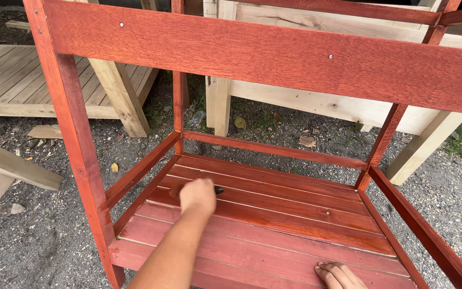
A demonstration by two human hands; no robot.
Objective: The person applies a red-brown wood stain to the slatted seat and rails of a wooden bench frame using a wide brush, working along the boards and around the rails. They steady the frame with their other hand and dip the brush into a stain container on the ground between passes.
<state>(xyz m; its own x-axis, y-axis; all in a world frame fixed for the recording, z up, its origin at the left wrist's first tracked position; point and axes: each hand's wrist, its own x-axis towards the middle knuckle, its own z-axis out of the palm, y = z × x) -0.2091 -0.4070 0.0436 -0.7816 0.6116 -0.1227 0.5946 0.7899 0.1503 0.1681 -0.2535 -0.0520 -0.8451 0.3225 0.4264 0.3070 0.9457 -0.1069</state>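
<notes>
A red-stained wooden frame (241,59) stands on gravel, with a slatted lower shelf (274,214) that looks wet and glossy in the middle. My left hand (198,195) reaches down onto the left part of the shelf. It is closed around a small tool, of which only a dark tip (218,190) shows on the right of the fist. My right hand (338,275) rests at the bottom edge on the nearest slats, fingers together and flat on the wood, holding nothing.
Red posts (78,150) and rails (418,214) enclose the shelf on all sides. Behind stand unpainted pale wooden structures (316,104) and a slatted pale platform (17,75) at the left. Loose planks (12,163) lie on the gravel (44,241) at the left.
</notes>
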